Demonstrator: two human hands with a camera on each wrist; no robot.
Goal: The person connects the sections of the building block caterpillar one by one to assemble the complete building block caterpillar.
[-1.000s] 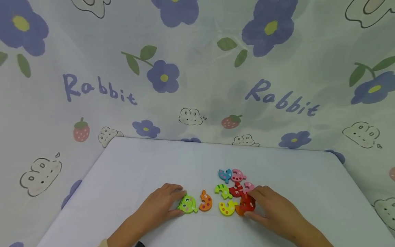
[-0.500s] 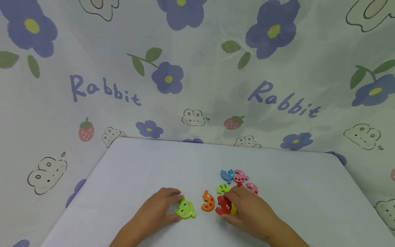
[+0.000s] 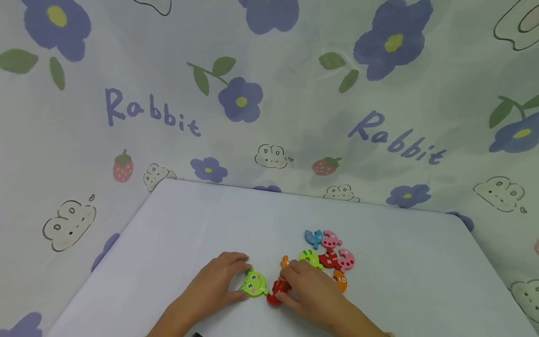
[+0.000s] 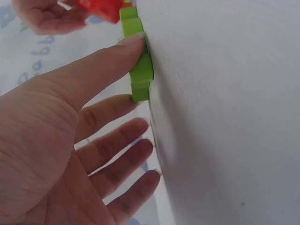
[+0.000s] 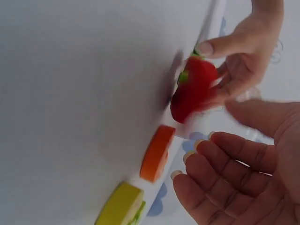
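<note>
My left hand (image 3: 214, 283) pinches a light green caterpillar-face puzzle piece (image 3: 254, 283) by its edges on the white table; in the left wrist view the thumb presses the green piece's edge (image 4: 141, 68). My right hand (image 3: 313, 292) holds a red curved puzzle piece (image 3: 274, 297) right beside the knob of the face piece. That red piece (image 5: 194, 86) is blurred in the right wrist view and overlaps the green one. An orange puzzle piece (image 3: 285, 261) is partly covered by the right fingers. A yellow puzzle piece (image 5: 119, 206) is hidden behind the right hand in the head view.
Behind and right of the right hand lie a green striped piece (image 3: 309, 257), a red piece (image 3: 328, 258), a pink piece (image 3: 346, 260), an orange piece numbered 10 (image 3: 340, 281), a blue piece (image 3: 313, 238) and another pink piece (image 3: 331, 239). A patterned curtain (image 3: 286, 93) hangs behind the table.
My right hand has carried the red piece leftward from the group to the face piece, uncovering the orange 10 piece. The left hand keeps its hold, almost still. The head view has shifted slightly.
</note>
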